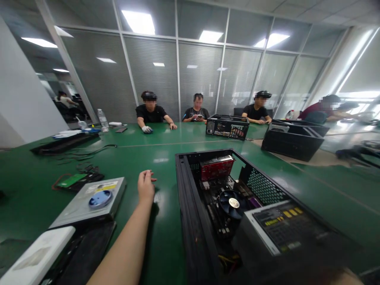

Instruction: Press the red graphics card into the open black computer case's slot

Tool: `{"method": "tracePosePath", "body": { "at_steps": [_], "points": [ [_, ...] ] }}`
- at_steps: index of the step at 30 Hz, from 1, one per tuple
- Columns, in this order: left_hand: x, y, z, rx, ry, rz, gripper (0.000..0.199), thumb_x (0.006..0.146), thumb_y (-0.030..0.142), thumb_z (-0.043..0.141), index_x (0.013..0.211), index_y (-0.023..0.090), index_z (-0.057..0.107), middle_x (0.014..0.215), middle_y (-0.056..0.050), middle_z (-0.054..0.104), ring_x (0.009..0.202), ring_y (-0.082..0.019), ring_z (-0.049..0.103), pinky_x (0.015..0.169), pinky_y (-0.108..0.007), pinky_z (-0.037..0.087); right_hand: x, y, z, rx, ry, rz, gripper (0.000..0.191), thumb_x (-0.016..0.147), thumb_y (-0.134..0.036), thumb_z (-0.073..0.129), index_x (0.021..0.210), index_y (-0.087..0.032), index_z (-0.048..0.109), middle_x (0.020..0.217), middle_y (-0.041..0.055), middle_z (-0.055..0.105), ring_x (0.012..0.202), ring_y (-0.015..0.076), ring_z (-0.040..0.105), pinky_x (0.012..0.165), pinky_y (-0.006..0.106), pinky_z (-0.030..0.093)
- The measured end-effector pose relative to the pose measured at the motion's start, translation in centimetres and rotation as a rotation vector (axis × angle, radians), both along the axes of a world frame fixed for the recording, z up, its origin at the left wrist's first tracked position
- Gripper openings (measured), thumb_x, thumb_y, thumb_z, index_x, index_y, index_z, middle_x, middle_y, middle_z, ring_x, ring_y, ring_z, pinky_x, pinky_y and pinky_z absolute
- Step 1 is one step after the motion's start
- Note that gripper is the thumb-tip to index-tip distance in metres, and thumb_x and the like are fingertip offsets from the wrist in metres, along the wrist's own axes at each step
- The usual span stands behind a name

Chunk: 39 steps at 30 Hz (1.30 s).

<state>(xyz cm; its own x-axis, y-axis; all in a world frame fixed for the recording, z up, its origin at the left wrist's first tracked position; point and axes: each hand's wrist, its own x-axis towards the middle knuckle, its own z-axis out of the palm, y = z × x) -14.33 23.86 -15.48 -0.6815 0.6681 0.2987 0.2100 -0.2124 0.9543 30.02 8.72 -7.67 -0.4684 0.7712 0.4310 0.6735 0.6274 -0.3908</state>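
My left hand (146, 183) is over the green table (163, 160), left of the open computer case, with fingers loosely bent and apart. Nothing shows in it. A small pale label-like piece (157, 196) lies beside its wrist. The black computer case (194, 221) lies with its open side up. Inside are a red graphics card (217, 168), a CPU fan (233, 203) and a power supply (276, 225) with a yellow-marked label. At the bottom right edge, a blurred patch of skin, apparently my right hand (346, 276), sits by the case; its fingers are hidden.
At left lie an optical drive (80, 204) with a round blue container (100, 199) on it, a white box (38, 253) and a green circuit board (73, 180). Several people sit across the table near two other cases (227, 127) (292, 144). A bottle (102, 120) stands far left.
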Motion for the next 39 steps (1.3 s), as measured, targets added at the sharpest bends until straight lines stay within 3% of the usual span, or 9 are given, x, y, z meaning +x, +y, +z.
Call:
{"method": "tracePosePath", "body": {
  "at_steps": [4, 6, 9, 13, 18, 22, 28, 32, 39],
  "points": [
    [-1.0, 0.2, -0.6, 0.013, -0.050, 0.130, 0.036, 0.090, 0.052, 0.046, 0.098, 0.019, 0.058, 0.096, -0.004, 0.065, 0.066, -0.013, 0.060, 0.058, -0.024, 0.043, -5.6, 7.9, -1.6, -0.057, -0.306, -0.097, 0.054, 0.093, -0.060, 0.044, 0.062, -0.027, 0.075, 0.063, 0.0092, 0.072, 0.061, 0.0250, 0.069, 0.063, 0.039, 0.051],
    [-1.3, 0.1, -0.7, 0.013, -0.007, 0.144, 0.036, 0.091, 0.052, 0.047, 0.097, 0.019, 0.057, 0.093, -0.003, 0.064, 0.068, -0.013, 0.060, 0.065, -0.026, 0.045, -11.3, 14.8, -0.9, -0.120, -0.315, -0.163, 0.060, 0.096, -0.061, 0.040, 0.081, -0.017, 0.077, 0.085, 0.0173, 0.075, 0.089, 0.0317, 0.071, 0.084, 0.043, 0.050],
    [-1.2, -0.2, -0.6, 0.016, 0.148, 0.118, 0.034, 0.091, 0.050, 0.048, 0.099, 0.019, 0.058, 0.093, -0.003, 0.063, 0.070, -0.014, 0.060, 0.072, -0.029, 0.047, -19.8, 23.8, -0.1, -0.265, -0.241, -0.062, 0.063, 0.093, -0.062, 0.048, 0.133, -0.015, 0.060, 0.139, 0.0197, 0.057, 0.133, 0.0385, 0.047, 0.108, 0.053, 0.034],
    [-1.0, -0.6, -0.3, -0.022, 0.231, 0.098, 0.034, 0.092, 0.051, 0.047, 0.099, 0.020, 0.058, 0.092, -0.003, 0.063, 0.072, -0.016, 0.060, 0.073, -0.031, 0.047, -25.6, 28.4, -2.1, -0.341, -0.197, 0.052, 0.075, 0.095, -0.065, 0.041, 0.153, -0.018, 0.033, 0.161, 0.0168, 0.027, 0.146, 0.0427, 0.025, 0.111, 0.065, 0.023],
    [-0.7, -0.4, -0.3, -0.027, 0.256, 0.065, 0.037, 0.091, 0.053, 0.046, 0.099, 0.019, 0.059, 0.093, -0.004, 0.063, 0.076, -0.018, 0.061, 0.073, -0.032, 0.048, -26.5, 27.5, -5.4, -0.330, -0.126, 0.175, 0.071, 0.096, -0.063, 0.043, 0.152, -0.021, 0.034, 0.163, 0.0129, 0.021, 0.149, 0.0361, 0.019, 0.116, 0.060, 0.019],
    [-0.7, -0.4, -0.3, -0.034, 0.250, 0.070, 0.038, 0.091, 0.053, 0.046, 0.099, 0.019, 0.059, 0.094, -0.005, 0.063, 0.077, -0.018, 0.061, 0.073, -0.032, 0.048, -24.8, 25.0, -4.9, -0.314, -0.069, 0.242, 0.062, 0.098, -0.056, 0.044, 0.146, -0.017, 0.043, 0.155, 0.0164, 0.039, 0.145, 0.0314, 0.033, 0.116, 0.051, 0.026],
    [-0.9, -0.5, 0.0, -0.052, 0.216, 0.077, 0.038, 0.088, 0.054, 0.047, 0.098, 0.019, 0.059, 0.092, -0.004, 0.064, 0.070, -0.017, 0.061, 0.073, -0.033, 0.047, -17.9, 18.0, -2.4, -0.317, 0.001, 0.326, 0.043, 0.097, -0.050, 0.048, 0.124, -0.019, 0.062, 0.124, 0.0113, 0.068, 0.116, 0.0266, 0.061, 0.100, 0.041, 0.046],
    [-0.5, -0.5, 0.2, -0.061, 0.221, 0.039, 0.040, 0.086, 0.056, 0.048, 0.096, 0.019, 0.059, 0.091, -0.004, 0.064, 0.070, -0.018, 0.061, 0.071, -0.033, 0.049, -12.3, 13.6, -3.4, -0.405, 0.147, 0.288, 0.034, 0.096, -0.048, 0.051, 0.114, -0.023, 0.065, 0.113, 0.0079, 0.070, 0.106, 0.0240, 0.064, 0.093, 0.038, 0.049],
    [-0.5, -0.5, 0.1, -0.107, 0.263, -0.004, 0.042, 0.084, 0.057, 0.051, 0.097, 0.018, 0.060, 0.090, -0.006, 0.066, 0.073, -0.020, 0.063, 0.071, -0.034, 0.050, -8.0, 15.6, -6.4, -0.268, 0.364, 0.098, 0.026, 0.089, -0.037, 0.062, 0.109, -0.020, 0.063, 0.113, 0.0093, 0.065, 0.106, 0.0230, 0.062, 0.096, 0.041, 0.046]
  ]
}}
